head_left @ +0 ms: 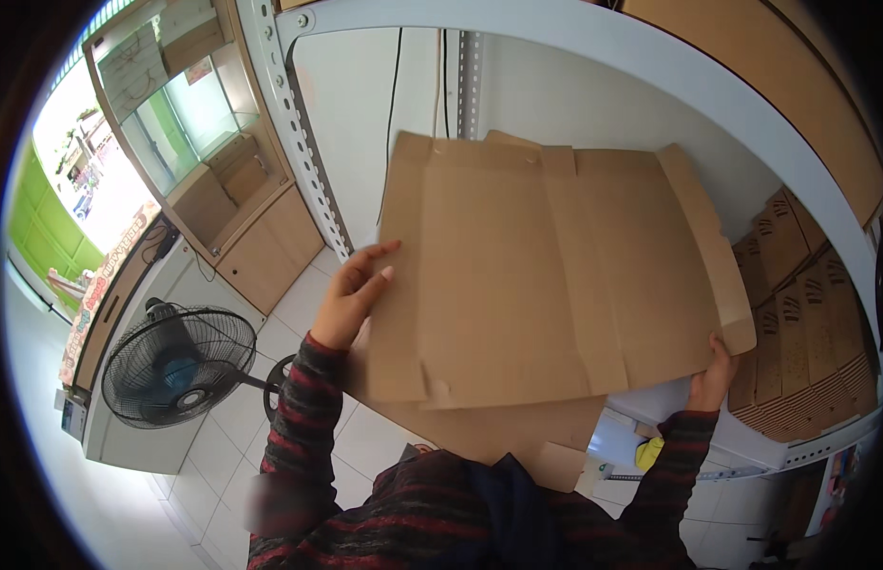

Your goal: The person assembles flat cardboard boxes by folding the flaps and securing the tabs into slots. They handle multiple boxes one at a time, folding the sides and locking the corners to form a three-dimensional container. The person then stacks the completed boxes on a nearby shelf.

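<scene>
A large flattened cardboard box point(498, 275), brown with fold lines and flaps, spans the space in front of me. At its left edge, my left hand point(351, 294) grips the board, thumb on the upper face and fingers along the side. My right hand point(713, 375) holds the lower right corner, its fingers partly hidden by the board. Beneath it, nearer my body, shows a second brown cardboard sheet point(517, 427) with a small flap; how the two are joined, if at all, I cannot tell.
A grey metal shelf frame point(555, 28) arches overhead, with stacked flat cardboard point(807, 323) at the right. Left of me a black standing fan point(180, 366) stands by a glass-fronted cabinet point(189, 123). Something yellow point(648, 454) lies low beside my right forearm, above white floor tiles.
</scene>
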A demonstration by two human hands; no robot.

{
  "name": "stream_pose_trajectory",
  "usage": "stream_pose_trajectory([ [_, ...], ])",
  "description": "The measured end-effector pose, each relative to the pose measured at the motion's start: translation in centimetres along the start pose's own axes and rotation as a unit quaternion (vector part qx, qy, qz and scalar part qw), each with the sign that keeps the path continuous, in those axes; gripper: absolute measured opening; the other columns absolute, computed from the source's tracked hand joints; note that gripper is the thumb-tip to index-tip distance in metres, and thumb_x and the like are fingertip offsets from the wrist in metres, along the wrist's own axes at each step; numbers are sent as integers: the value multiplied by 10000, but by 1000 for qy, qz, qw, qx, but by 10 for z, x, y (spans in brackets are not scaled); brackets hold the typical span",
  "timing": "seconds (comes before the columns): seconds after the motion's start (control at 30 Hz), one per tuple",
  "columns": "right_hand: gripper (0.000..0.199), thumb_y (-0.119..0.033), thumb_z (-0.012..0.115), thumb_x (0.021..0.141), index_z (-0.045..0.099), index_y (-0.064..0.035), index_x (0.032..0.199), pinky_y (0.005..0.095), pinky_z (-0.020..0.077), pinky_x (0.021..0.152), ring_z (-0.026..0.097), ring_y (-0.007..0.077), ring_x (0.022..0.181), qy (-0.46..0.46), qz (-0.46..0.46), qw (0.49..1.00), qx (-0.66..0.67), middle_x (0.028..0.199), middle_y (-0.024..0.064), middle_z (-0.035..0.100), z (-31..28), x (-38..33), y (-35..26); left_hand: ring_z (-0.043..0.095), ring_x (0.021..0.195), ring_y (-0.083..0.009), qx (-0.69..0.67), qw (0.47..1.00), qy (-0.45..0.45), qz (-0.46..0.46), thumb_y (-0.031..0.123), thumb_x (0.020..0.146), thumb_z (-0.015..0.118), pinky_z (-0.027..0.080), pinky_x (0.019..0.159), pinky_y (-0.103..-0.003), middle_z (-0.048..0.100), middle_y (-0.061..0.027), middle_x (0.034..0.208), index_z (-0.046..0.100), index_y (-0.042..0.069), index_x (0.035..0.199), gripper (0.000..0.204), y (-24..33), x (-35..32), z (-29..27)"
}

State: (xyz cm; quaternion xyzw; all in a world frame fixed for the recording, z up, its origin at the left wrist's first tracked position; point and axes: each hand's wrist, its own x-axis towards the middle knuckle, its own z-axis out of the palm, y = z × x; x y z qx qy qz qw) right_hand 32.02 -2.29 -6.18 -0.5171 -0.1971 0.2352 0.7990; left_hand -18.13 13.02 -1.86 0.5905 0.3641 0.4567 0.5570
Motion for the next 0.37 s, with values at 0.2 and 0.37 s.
stream_pose_trajectory([
  [0.2,562,-108,645,881,404,3,1376,384,342,1077,439,258,1287,65,-141,973,-172,1368,163,461,-4,19,8,575,1160,-212,8,997,-68,-33,-19,949,456,503,917,-319,469,-110,1411,406,32,1416,472,-19,-32,-4],
  [0.37,663,-213,647,917,307,-16,1451,407,227,1152,314,260,1395,97,-380,858,-333,1502,166,327,42,-19,-16,607,1096,-264,289,950,-16,121,-97,776,560,533,840,-306,539,-134,1298,610,70,1212,470,-16,-68,10],
])
